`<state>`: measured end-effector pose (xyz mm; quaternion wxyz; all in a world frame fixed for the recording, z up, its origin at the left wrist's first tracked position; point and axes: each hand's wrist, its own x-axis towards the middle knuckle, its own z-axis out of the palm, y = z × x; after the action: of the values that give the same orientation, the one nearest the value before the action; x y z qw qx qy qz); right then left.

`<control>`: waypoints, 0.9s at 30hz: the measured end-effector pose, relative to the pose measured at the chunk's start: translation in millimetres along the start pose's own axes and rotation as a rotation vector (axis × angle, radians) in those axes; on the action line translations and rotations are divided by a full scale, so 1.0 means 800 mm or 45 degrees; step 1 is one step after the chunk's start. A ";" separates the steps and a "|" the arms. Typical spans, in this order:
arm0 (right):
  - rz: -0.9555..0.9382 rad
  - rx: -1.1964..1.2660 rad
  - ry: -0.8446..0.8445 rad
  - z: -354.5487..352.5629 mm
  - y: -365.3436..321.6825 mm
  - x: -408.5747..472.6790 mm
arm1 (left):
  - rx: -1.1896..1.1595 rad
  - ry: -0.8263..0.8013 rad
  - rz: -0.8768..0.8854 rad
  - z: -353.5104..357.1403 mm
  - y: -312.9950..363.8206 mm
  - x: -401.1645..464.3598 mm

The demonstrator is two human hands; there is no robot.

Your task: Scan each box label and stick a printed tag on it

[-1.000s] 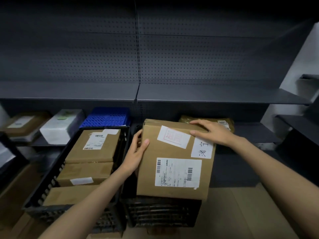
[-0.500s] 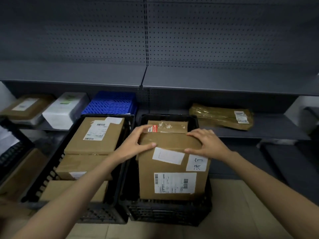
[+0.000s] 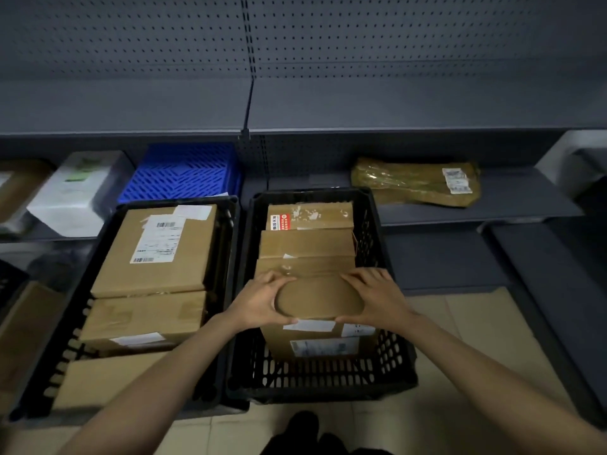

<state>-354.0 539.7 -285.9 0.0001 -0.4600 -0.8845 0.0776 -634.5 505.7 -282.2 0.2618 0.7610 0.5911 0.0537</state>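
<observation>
Both hands, left hand (image 3: pixel 262 298) and right hand (image 3: pixel 372 295), grip the labelled cardboard box (image 3: pixel 317 318) standing upright at the near end of the right black crate (image 3: pixel 399 372); wedged against neighbouring boxes, it could jam, creasing its label.

A single head-worn view looks steeply down, close over two black crates (image 3: pixel 391 372) before grey shelving (image 3: pixel 361 106).

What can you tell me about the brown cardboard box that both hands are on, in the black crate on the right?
The brown cardboard box stands on edge at the near end of the right black plastic crate, against other boxes. Its near face carries white labels, one with a barcode, the print too blurred to read. The left hand and right hand grip its top edge from either side, fingers curled over.
</observation>
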 end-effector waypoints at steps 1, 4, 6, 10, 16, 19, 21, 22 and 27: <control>0.015 0.013 -0.010 0.007 -0.001 0.002 | 0.031 0.011 -0.001 0.004 -0.005 0.004; 0.051 0.029 -0.032 0.023 -0.007 0.010 | 0.099 0.027 0.009 0.013 -0.018 0.012; 0.070 0.020 -0.016 0.031 -0.012 0.015 | 0.134 0.021 0.011 0.016 -0.026 0.015; 0.062 0.026 -0.031 0.047 -0.021 0.026 | 0.186 0.015 0.020 0.025 -0.040 0.017; 0.071 0.054 0.046 0.068 -0.027 0.032 | 0.246 -0.012 0.066 0.034 -0.052 0.019; 0.072 0.061 0.044 0.071 -0.024 0.030 | 0.236 -0.053 0.133 0.032 -0.053 0.024; 0.073 0.075 0.028 0.072 -0.025 0.029 | 0.221 -0.070 0.188 0.027 -0.048 0.030; 0.065 0.084 0.032 0.073 -0.025 0.028 | 0.210 -0.057 0.213 0.025 -0.044 0.034; 0.016 0.074 0.282 0.068 -0.026 0.005 | 0.127 -0.028 0.302 0.024 -0.010 0.056</control>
<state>-377.1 523.4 -336.7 0.1107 -0.4710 -0.8736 0.0519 -620.5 542.1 -312.9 0.2218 0.8381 0.4962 0.0465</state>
